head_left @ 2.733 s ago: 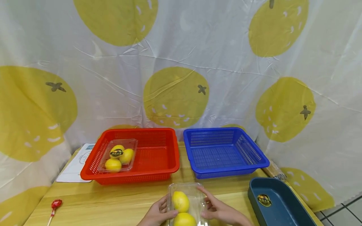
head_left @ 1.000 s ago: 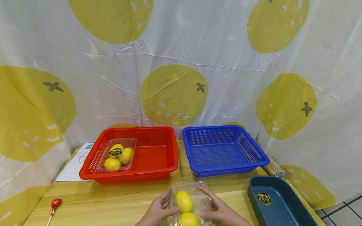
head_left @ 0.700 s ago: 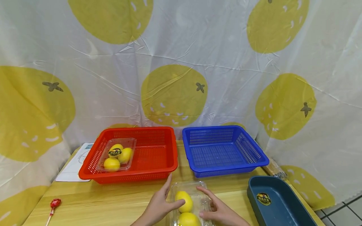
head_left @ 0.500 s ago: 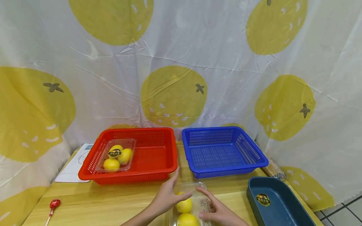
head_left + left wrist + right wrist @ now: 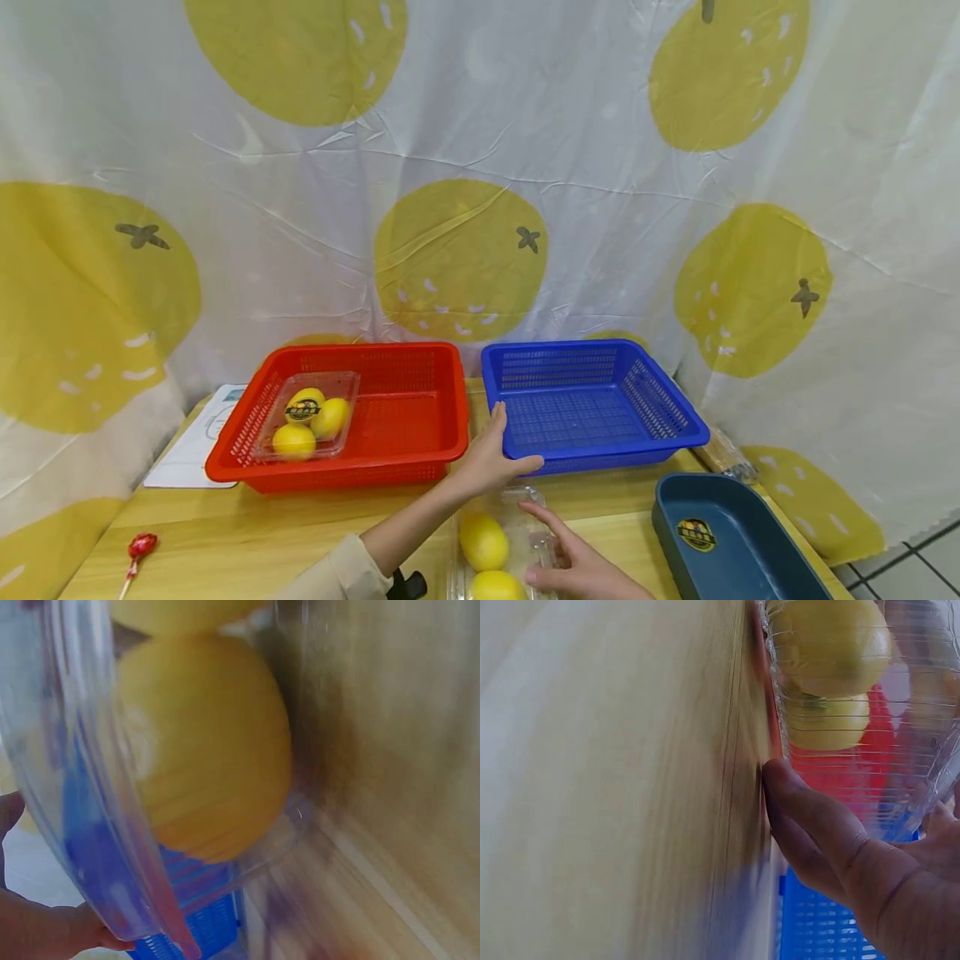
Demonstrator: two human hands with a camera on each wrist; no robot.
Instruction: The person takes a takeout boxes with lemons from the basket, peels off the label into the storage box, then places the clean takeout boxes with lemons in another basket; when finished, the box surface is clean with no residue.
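A clear plastic box [image 5: 517, 533] with yellow lemons [image 5: 483, 542] inside lies on the table at the front middle. My right hand [image 5: 577, 558] holds its right side, thumb near the top edge and index finger by the far corner. In the right wrist view, fingers [image 5: 817, 817] lie along the box's edge close to the tabletop. Reaching across over the box, my left hand [image 5: 495, 458] has its fingers stretched forward and thumb spread. It overlaps the front left corner of the blue basket [image 5: 592, 454] in the head view and holds nothing. A lemon fills much of the left wrist view.
At the back left stands a red basket [image 5: 337, 475] with another clear box [image 5: 345, 417] of lemons and a label. A dark teal tray [image 5: 750, 542] is at right. A red lollipop [image 5: 142, 546] and white paper [image 5: 195, 450] lie at left.
My left hand has let go of the box's left side and moved forward and right over it. My right hand stays at the box's right side.
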